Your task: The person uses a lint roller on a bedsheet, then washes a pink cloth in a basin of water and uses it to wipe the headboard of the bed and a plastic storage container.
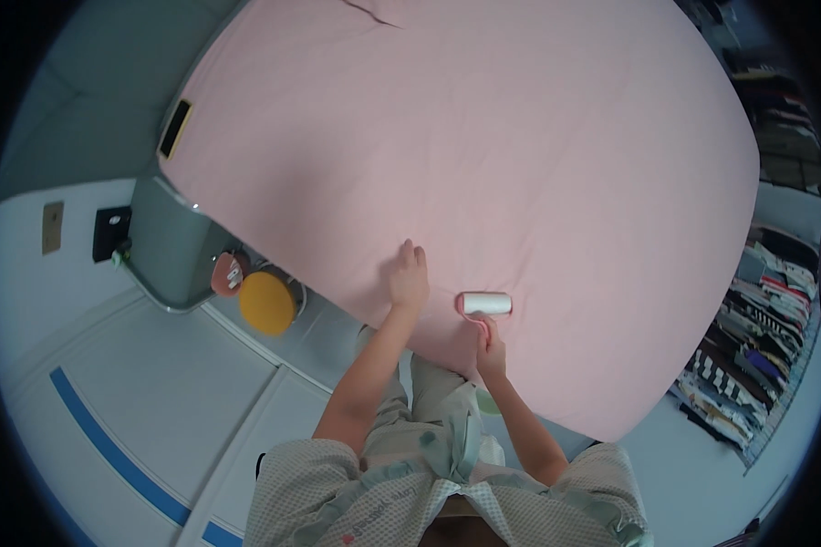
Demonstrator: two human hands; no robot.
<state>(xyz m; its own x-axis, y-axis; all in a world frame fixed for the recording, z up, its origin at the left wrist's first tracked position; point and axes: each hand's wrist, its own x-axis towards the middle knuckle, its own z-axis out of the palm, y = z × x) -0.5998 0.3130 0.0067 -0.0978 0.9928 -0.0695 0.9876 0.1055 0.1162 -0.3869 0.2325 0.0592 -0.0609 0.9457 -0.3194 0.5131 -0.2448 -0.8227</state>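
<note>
A pink fitted sheet point(593, 164) covers the bed in front of me. My right hand point(491, 352) is closed around the pink handle of a lint roller point(486, 304). Its white roll lies against the sheet near the bed's front edge, and small creases run out from it. To the left of the roller, my left hand point(410, 278) rests on the sheet with its fingers stretched forward and nothing held. A thin dark line, perhaps a fold, crosses the sheet at the far end.
A dark flat phone-like thing point(176, 129) lies at the bed's far left edge. Beside the bed on the left stand a yellow round stool point(267, 304) and a pink container point(227, 273). Folded clothes point(748, 365) fill a wire rack at the right. The bed's edge is close to my legs.
</note>
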